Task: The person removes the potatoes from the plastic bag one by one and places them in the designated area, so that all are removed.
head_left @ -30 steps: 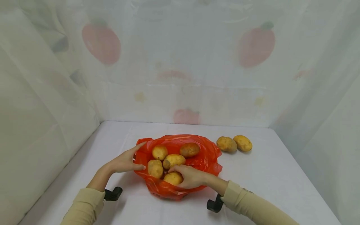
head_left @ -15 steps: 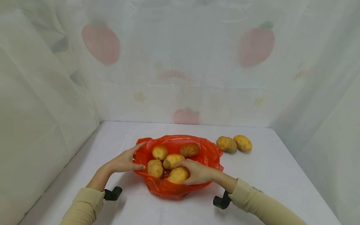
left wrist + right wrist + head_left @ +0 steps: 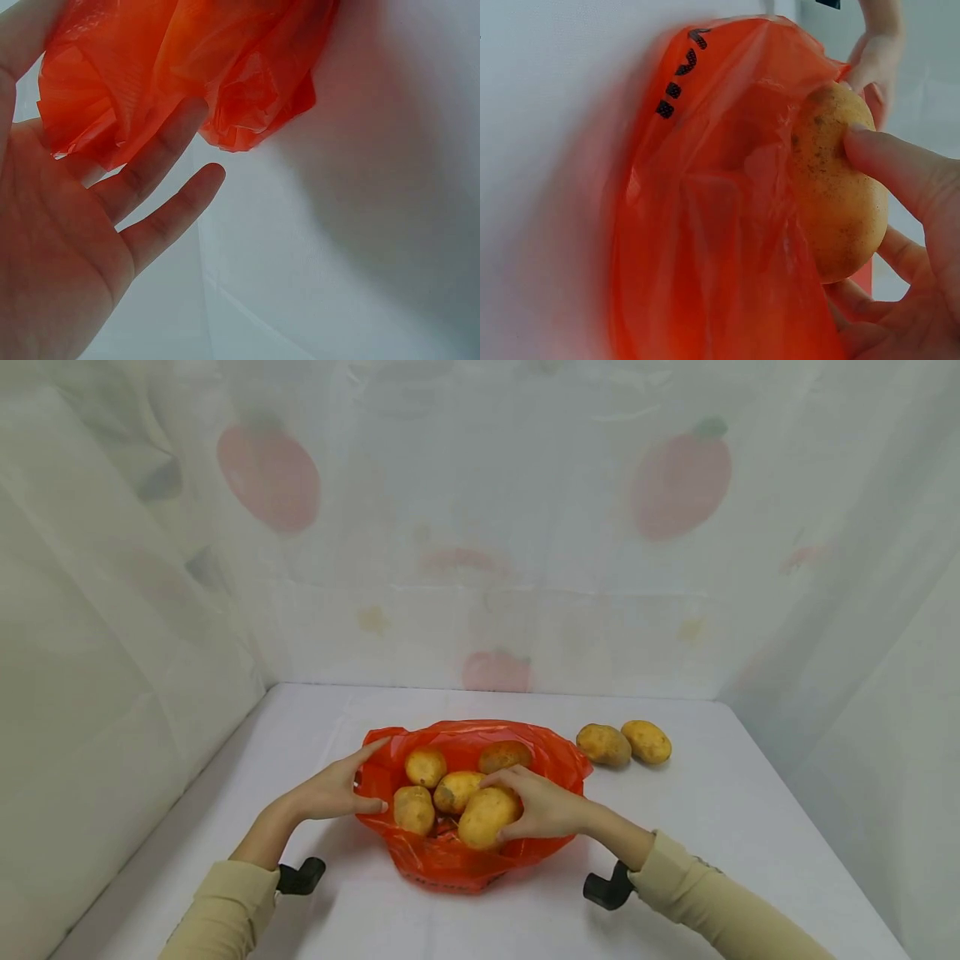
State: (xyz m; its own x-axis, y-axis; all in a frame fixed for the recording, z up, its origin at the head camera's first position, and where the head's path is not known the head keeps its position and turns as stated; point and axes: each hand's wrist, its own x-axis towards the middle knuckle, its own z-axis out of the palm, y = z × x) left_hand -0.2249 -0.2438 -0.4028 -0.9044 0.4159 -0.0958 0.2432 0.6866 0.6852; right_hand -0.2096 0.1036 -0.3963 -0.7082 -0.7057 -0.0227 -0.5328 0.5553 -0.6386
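Four potatoes (image 3: 413,811) lie in the open red bag (image 3: 442,870) on the white desk (image 3: 720,835), head view. Right grip (image 3: 543,806) clamped on a fifth, the held potato (image 3: 488,817), at the near part of the bag mouth. Left grip (image 3: 332,791) at the bag's left rim, thumb and fingers spread apart. Two spare potatoes (image 3: 603,745) side by side on the desk, right of the bag.

Left wrist view: fingers stretched and apart, the bag against some of them; seems to steady the mouth rather than clench.

Right wrist view: thumb on one side of the held potato, fingers on the other; bag's edge overlaps its flank. Step, as judged: one potato being handled at the bag mouth; inward or outward, cannot tell. Next move calls for a firm pinch, clearance from the slack rim, mouth braced wide.
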